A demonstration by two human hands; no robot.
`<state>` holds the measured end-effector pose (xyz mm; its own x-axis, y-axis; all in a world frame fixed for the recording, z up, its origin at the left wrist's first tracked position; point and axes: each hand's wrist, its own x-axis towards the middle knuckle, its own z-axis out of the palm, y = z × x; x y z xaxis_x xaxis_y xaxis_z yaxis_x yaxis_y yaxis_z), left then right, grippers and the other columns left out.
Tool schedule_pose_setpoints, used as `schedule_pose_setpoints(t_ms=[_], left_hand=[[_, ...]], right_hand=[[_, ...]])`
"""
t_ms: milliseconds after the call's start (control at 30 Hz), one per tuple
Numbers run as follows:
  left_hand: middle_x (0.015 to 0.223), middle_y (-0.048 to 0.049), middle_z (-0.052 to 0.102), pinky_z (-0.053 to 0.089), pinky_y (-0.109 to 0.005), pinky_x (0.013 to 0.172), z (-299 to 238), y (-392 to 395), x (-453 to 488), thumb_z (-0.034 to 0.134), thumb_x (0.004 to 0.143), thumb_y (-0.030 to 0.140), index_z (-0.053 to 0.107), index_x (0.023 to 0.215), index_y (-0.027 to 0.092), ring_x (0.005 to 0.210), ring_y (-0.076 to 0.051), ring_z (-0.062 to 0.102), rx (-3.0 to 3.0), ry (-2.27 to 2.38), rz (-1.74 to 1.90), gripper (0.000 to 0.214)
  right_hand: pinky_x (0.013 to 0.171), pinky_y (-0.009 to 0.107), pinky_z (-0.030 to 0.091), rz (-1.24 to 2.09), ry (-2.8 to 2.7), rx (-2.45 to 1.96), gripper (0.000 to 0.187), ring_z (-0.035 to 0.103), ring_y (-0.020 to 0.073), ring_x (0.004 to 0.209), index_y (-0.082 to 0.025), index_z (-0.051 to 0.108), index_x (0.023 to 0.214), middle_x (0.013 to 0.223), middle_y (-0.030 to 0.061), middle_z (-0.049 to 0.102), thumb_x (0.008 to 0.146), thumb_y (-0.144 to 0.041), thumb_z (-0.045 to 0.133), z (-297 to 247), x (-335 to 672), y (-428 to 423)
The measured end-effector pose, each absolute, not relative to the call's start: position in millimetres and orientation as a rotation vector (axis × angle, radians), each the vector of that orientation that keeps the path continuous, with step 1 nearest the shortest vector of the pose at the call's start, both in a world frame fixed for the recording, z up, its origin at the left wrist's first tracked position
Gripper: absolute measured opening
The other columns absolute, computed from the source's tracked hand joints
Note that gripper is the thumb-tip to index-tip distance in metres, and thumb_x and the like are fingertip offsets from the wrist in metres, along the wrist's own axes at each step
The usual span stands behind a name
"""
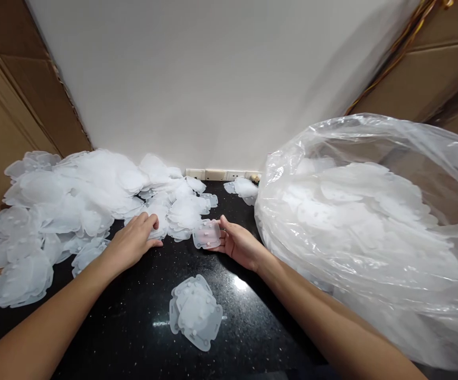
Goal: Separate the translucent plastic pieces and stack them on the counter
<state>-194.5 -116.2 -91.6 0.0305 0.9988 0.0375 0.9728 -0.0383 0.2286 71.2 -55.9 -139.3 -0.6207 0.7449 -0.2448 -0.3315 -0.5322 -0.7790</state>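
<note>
My right hand [239,244] holds a translucent white silicone pad [207,234] with small bumps, just above the black speckled table [133,322]. My left hand [136,240] lies palm down on the edge of a big loose pile of the same white pads [78,206], fingers resting on one pad. A small stack of pads [195,311] sits on the table close to me, between my forearms.
A large clear plastic bag [371,232] full of white pads fills the right side. A white wall with a socket strip [223,174] stands behind. Cardboard boxes [10,105] flank the left and right. A few pads [243,188] lie by the strip.
</note>
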Motion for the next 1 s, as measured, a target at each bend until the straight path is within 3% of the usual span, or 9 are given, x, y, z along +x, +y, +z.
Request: schedule_pose_setpoints(t_ms=[133, 367, 467, 567, 667, 800, 867, 1000], left_hand=[[0.082, -0.0012, 0.056, 0.038, -0.03, 0.064, -90.4, -111.6, -195.4, 0.064, 0.078, 0.035, 0.049, 0.081, 0.023, 0.074, -0.021, 0.056, 2.091, 2.077, 0.297, 0.019], [0.077, -0.001, 0.059, 0.037, -0.03, 0.063, -88.5, -108.4, -196.5, 0.064, 0.077, 0.035, 0.049, 0.075, 0.023, 0.071, -0.021, 0.056, 2.018, 2.09, 0.403, 0.019], [0.076, -0.001, 0.059, 0.037, -0.03, 0.062, -89.7, -109.0, -195.7, 0.064, 0.078, 0.034, 0.049, 0.074, 0.023, 0.069, -0.02, 0.056, 2.017, 2.098, 0.408, 0.019], [0.075, -0.0009, 0.06, 0.037, -0.03, 0.062, -92.8, -108.7, -197.2, 0.063, 0.078, 0.032, 0.048, 0.073, 0.023, 0.067, -0.02, 0.055, 2.046, 2.096, 0.44, 0.017], [0.074, -0.0016, 0.061, 0.039, -0.032, 0.064, -94.4, -108.2, -199.2, 0.059, 0.077, 0.027, 0.048, 0.07, 0.024, 0.067, -0.02, 0.055, 2.081, 2.09, 0.474, 0.014], [0.075, -0.004, 0.06, 0.041, -0.035, 0.069, -87.7, -109.0, -195.2, 0.053, 0.081, 0.031, 0.049, 0.067, 0.024, 0.073, -0.023, 0.056, 2.086, 2.103, 0.657, 0.016], [0.08, -0.0044, 0.059, 0.043, -0.035, 0.073, -82.1, -110.4, -189.3, 0.053, 0.081, 0.037, 0.052, 0.071, 0.023, 0.079, -0.023, 0.056, 2.022, 2.07, 0.893, 0.018], [0.083, -0.0007, 0.059, 0.046, -0.031, 0.074, -77.7, -115.6, -172.7, 0.06, 0.079, 0.051, 0.054, 0.08, 0.022, 0.079, -0.018, 0.057, 1.571, 1.74, 1.235, 0.03]], right_hand=[[0.075, 0.032, 0.057, 2.166, -0.94, -0.773, 0.041, 0.072, 0.017, 0.068, -0.013, 0.066, 0.097, 0.079, 0.0097, 0.074, 0.102, -0.045, 0.042, -136.0, 70.5, -57.2], [0.077, 0.032, 0.057, 2.162, -0.971, -0.773, 0.038, 0.072, 0.0173, 0.071, -0.014, 0.066, 0.097, 0.081, 0.0097, 0.075, 0.1, -0.047, 0.047, -138.0, 70.9, -57.1], [0.077, 0.031, 0.056, 2.146, -0.984, -0.765, 0.035, 0.071, 0.0168, 0.073, -0.014, 0.066, 0.097, 0.083, 0.0081, 0.074, 0.093, -0.049, 0.059, -139.1, 71.1, -57.4], [0.07, 0.024, 0.053, 2.137, -1.054, -0.723, 0.031, 0.065, 0.0115, 0.067, -0.016, 0.066, 0.087, 0.076, 0.001, 0.069, 0.078, -0.042, 0.079, -136.6, 70.9, -64.1], [0.068, 0.024, 0.05, 2.142, -1.451, -0.631, 0.03, 0.059, 0.0105, 0.065, -0.017, 0.068, 0.082, 0.074, -0.0005, 0.064, 0.076, -0.043, 0.079, -128.2, 70.0, -78.6], [0.077, 0.031, 0.048, 1.535, -2.135, -0.611, 0.02, 0.058, 0.0165, 0.082, -0.021, 0.074, 0.098, 0.092, 0.0043, 0.061, 0.084, -0.036, 0.071, -117.8, 68.1, -93.5], [0.076, 0.031, 0.047, 1.291, -2.147, -0.657, 0.02, 0.058, 0.0172, 0.083, -0.023, 0.073, 0.104, 0.093, 0.0042, 0.059, 0.087, -0.031, 0.067, -117.8, 67.4, -92.9], [0.071, 0.031, 0.045, 1.148, -1.954, -0.822, 0.015, 0.055, 0.0161, 0.076, -0.022, 0.069, 0.098, 0.087, 0.0028, 0.061, 0.089, -0.03, 0.059, -125.9, 67.2, -81.5]])
